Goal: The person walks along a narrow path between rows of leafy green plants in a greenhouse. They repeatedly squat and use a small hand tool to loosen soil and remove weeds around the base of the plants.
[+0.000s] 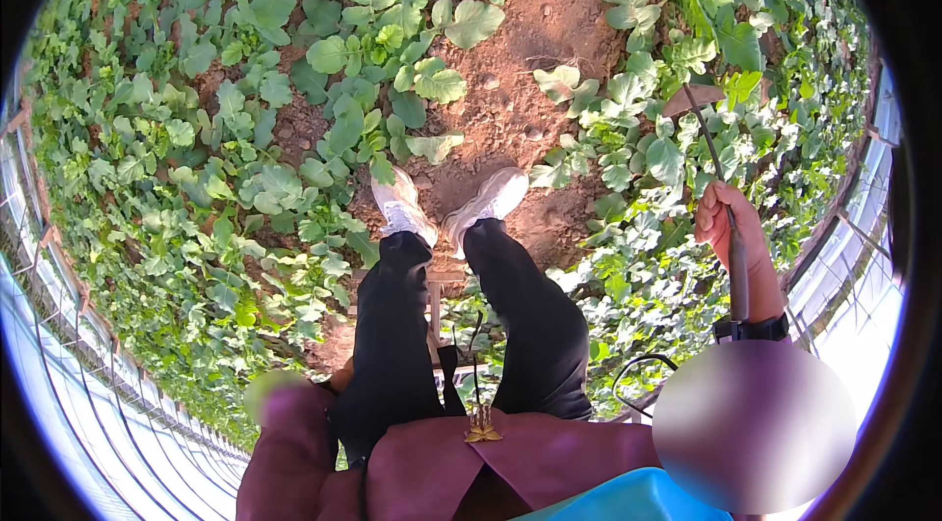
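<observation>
My right hand (725, 223) grips a hand hoe (737, 278) by its wooden handle. The thin metal neck points forward and up from the fist. At its tip the rusty hoe blade (688, 100) hangs over leafy green plants (625, 98) on the right of the soil strip. My left hand (341, 377) is down beside my left thigh, and only a bit of it shows past the black trouser leg. Its fingers are hidden, so whether it holds anything cannot be seen.
Bare reddish soil (544, 43) runs between two beds of broad-leaved plants. My white shoes (489, 201) rest on it. Between my legs a wooden frame (435, 307) shows, perhaps a stool. Plastic sheeting on a ribbed frame (96, 403) curves along both sides.
</observation>
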A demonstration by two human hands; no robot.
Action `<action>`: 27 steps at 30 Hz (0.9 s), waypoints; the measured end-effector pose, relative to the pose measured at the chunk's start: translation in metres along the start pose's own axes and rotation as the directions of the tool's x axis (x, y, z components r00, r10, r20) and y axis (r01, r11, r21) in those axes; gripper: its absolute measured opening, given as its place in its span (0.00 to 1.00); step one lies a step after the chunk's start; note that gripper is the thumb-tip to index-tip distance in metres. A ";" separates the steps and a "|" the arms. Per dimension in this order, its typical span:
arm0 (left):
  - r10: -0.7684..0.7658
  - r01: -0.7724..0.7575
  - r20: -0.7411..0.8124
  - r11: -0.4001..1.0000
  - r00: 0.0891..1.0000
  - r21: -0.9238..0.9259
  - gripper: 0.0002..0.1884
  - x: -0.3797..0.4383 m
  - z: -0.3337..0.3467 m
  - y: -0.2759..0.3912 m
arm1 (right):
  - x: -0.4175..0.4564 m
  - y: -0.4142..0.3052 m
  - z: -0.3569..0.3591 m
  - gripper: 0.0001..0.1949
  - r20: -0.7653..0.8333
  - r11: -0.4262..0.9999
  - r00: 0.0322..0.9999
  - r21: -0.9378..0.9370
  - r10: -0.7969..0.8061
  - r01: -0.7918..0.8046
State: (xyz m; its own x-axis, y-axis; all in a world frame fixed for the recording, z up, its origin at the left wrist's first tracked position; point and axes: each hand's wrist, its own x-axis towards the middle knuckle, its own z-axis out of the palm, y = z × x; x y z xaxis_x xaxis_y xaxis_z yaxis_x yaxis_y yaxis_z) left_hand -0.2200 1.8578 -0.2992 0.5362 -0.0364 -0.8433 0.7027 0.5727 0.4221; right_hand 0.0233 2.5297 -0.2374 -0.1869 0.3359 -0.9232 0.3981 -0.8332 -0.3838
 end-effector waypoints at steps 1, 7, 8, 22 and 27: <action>-0.002 0.002 -0.001 1.000 1.000 0.006 0.17 -0.012 0.007 0.007 | -0.015 -0.001 0.000 0.13 0.000 0.999 1.000 0.025 0.022 -0.022; -0.004 0.005 -0.007 0.997 1.000 0.077 0.16 -0.096 0.048 0.043 | -0.111 -0.006 -0.003 0.14 0.097 0.981 0.992 0.167 0.086 -0.101; -0.004 0.005 -0.007 0.994 1.000 0.110 0.16 -0.109 0.053 0.048 | -0.130 -0.006 -0.004 0.14 0.103 0.974 0.990 0.194 0.100 -0.118; -0.336 0.335 -0.192 0.941 0.922 -0.039 0.11 -0.313 0.031 0.118 | -0.313 0.018 -0.038 0.14 0.144 0.964 0.982 0.216 0.126 -0.155; -0.257 0.274 -0.360 0.962 0.897 -0.003 0.13 -0.324 0.036 0.127 | -0.351 0.006 -0.061 0.14 0.072 0.973 0.996 0.224 0.043 -0.058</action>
State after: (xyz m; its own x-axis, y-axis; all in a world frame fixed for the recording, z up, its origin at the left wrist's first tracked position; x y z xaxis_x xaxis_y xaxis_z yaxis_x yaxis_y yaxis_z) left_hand -0.2877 1.9126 0.0399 0.1318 0.1154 -0.9845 0.8216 0.5430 0.1736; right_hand 0.1466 2.4335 0.0833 -0.2334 0.2672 -0.9350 0.1975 -0.9284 -0.3146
